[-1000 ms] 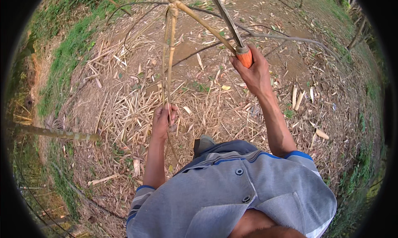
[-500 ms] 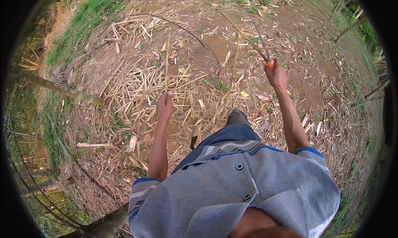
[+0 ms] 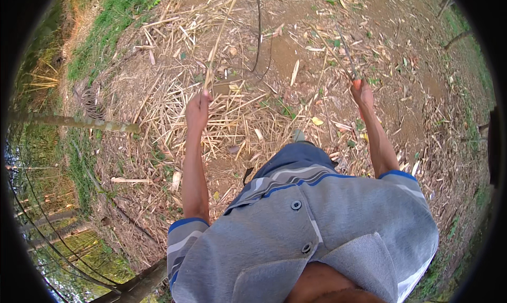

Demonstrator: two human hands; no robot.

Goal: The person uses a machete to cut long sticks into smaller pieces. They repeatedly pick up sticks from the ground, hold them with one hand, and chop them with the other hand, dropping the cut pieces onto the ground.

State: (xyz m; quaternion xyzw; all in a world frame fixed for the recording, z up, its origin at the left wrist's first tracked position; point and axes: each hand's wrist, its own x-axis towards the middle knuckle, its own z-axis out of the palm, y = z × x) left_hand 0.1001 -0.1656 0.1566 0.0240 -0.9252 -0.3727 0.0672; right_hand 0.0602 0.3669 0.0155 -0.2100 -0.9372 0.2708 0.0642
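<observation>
Hands work apart over littered ground: the left hand [image 3: 197, 111] is closed around a thin pale cane strip [image 3: 217, 44] that runs up and away from it, and the right hand [image 3: 363, 93] is closed on an orange-handled blade [image 3: 350, 65] held out to the side, clear of the strip. Dry cane trimmings [image 3: 232, 118] already cover the soil [image 3: 412, 107], so much stripping seems done; this strip looks unfinished.
</observation>
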